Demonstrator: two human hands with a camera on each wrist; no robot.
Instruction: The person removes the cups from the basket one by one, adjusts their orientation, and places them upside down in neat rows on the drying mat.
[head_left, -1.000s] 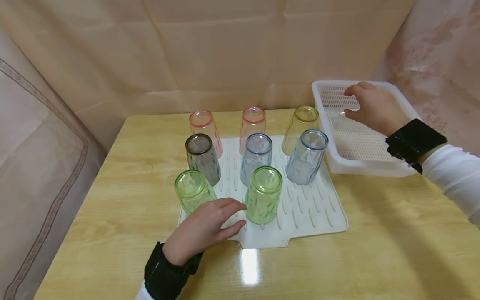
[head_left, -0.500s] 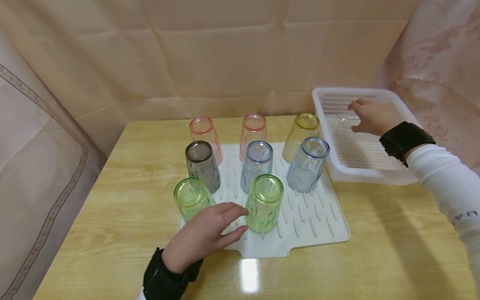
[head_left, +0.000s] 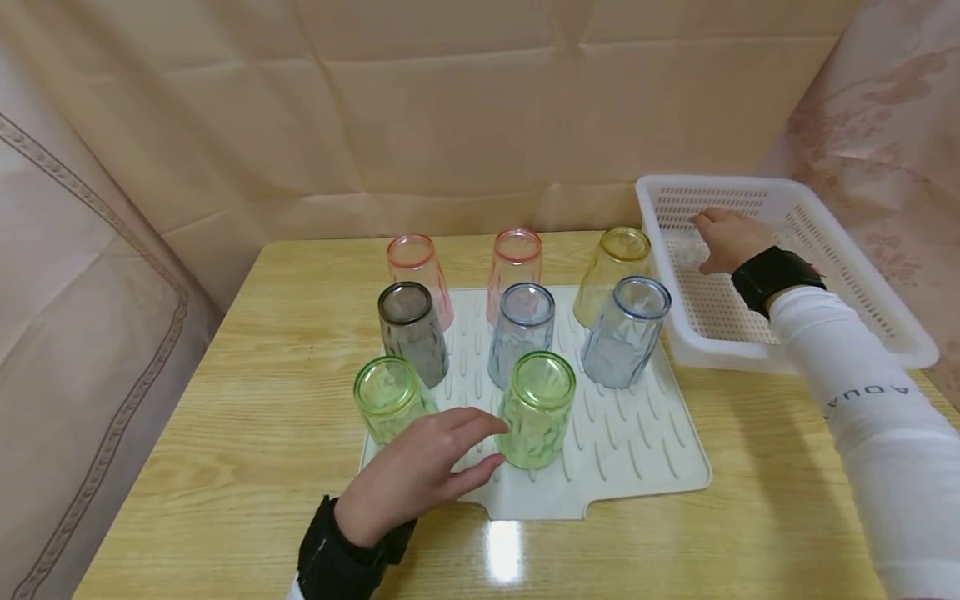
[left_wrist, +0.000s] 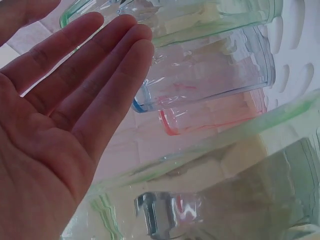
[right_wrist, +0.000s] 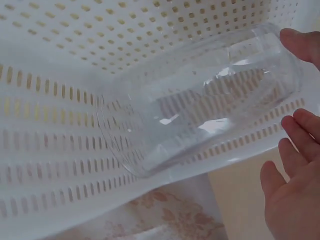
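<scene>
Head view, bench: a pale wooden bench carries a white ridged drying mat and, to its right, a white perforated basket.
Head view, glasses: eight tinted glasses stand upside down on or at the mat. Two pink ones and a yellow glass form the far row, a grey glass and two blue ones the middle row, and two green ones the near row.
Head view, my left hand: my left hand rests on the near edge of the mat between the left green glass and the right green glass. The fingers are relaxed and hold nothing; their tips reach the right green glass.
Head view, my right hand: my right hand is inside the basket, against a clear glass at its far left corner.
Left wrist view: my left palm is open with fingers straight, just beside the green, blue and pink glasses.
Right wrist view: the clear glass lies on its side on the basket floor. My thumb touches its base from above, and my fingers are loosely curled just under it. I cannot tell whether I am grasping it.
</scene>
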